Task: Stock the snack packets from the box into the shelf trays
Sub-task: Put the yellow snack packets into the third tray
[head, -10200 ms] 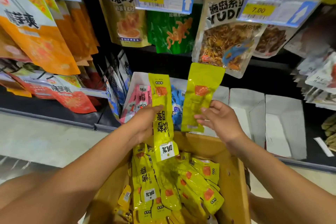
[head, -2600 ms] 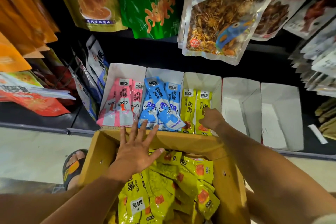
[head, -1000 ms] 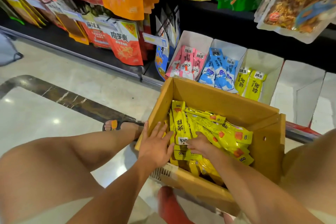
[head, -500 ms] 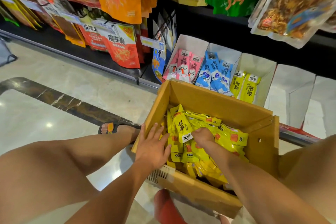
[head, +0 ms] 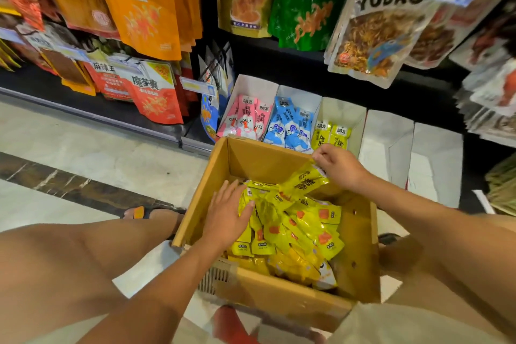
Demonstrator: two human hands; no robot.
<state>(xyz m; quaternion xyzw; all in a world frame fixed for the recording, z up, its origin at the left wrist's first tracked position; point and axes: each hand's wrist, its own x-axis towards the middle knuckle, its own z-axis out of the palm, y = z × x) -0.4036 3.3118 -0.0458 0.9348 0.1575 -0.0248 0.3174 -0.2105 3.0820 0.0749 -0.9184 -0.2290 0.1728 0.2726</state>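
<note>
Right hand point(head: 339, 166) pinches one yellow packet point(head: 305, 180) by its end above the box point(head: 279, 294) at centre frame, left hand point(head: 227, 215) lying flat-fingered on the pile point(head: 296, 227); that slight pinch may drop it.

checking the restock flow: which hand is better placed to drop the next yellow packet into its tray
Right. The right hand pinches a yellow packet, raised over the box, close to the tray holding yellow ones. The left hand lies flat on the pile in the box.
</note>
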